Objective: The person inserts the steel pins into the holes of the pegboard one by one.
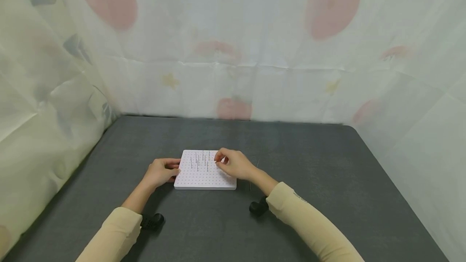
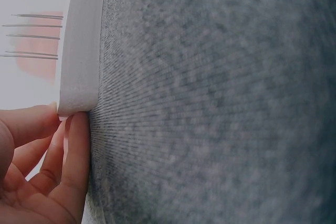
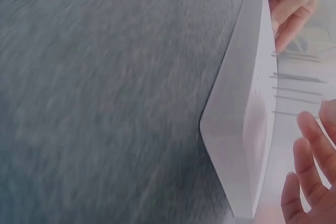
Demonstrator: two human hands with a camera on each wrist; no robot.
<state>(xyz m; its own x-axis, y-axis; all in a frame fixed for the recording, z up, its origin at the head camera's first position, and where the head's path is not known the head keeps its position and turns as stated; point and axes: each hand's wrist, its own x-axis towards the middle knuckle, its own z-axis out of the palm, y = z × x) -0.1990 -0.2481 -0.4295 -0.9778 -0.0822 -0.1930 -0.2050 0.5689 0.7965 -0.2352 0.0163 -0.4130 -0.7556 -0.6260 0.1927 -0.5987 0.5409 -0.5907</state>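
A white pegboard (image 1: pixel 205 181) dotted with small holes lies on the dark table, several thin metal pins (image 1: pixel 207 166) standing upright in it. My left hand (image 1: pixel 160 172) grips its left edge; in the left wrist view the thumb (image 2: pixel 31 124) is at the upper rim and the fingers are low against the side. Over the right part of the board is my right hand (image 1: pixel 234 164), thumb and index fingertips close together beside the pins. In the right wrist view its fingers (image 3: pixel 310 166) are bent near the pin tips. I cannot tell whether it holds a pin.
Thin rods (image 1: pixel 250 186) lie on the table right of the board, partly covered by my right forearm. Black wrist devices (image 1: pixel 154 221) sit at both cuffs. The grey table (image 1: pixel 327 197) reaches back to a printed curtain (image 1: pixel 276 92), with curtains at both sides too.
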